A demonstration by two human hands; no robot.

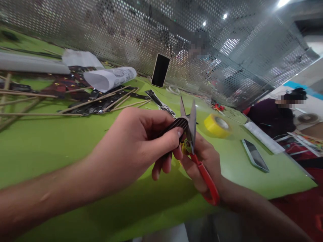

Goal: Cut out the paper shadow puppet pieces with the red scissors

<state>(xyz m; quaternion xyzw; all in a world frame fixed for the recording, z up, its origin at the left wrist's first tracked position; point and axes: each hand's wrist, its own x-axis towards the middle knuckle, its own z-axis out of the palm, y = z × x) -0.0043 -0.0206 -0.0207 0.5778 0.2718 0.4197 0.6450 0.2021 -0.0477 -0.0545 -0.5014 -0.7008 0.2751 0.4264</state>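
Between thumb and fingers, my left hand (pixel 143 137) pinches a dark striped piece (pixel 176 125) with a rounded end. My right hand (pixel 204 161) is wrapped round red-handled scissors (pixel 208 183), whose blades point up and stand apart. The striped piece's rounded end is at the blades, close to where they meet. Part of the piece is hidden by my left fingers, and some of my right fingers are behind the handles. Just beyond my hands lies a black-and-white patterned cutout (pixel 160 102) on the green table (pixel 75 141).
Yellow tape (pixel 217 125) and a phone (pixel 255 155) lie right of my hands. Thin sticks (pixel 96 99), dark pieces and rolled paper (pixel 111 78) cover the back left. An upright dark-screened device (pixel 160 70) stands by the perforated metal screen (pixel 121 33). A person (pixel 271 114) is at far right.
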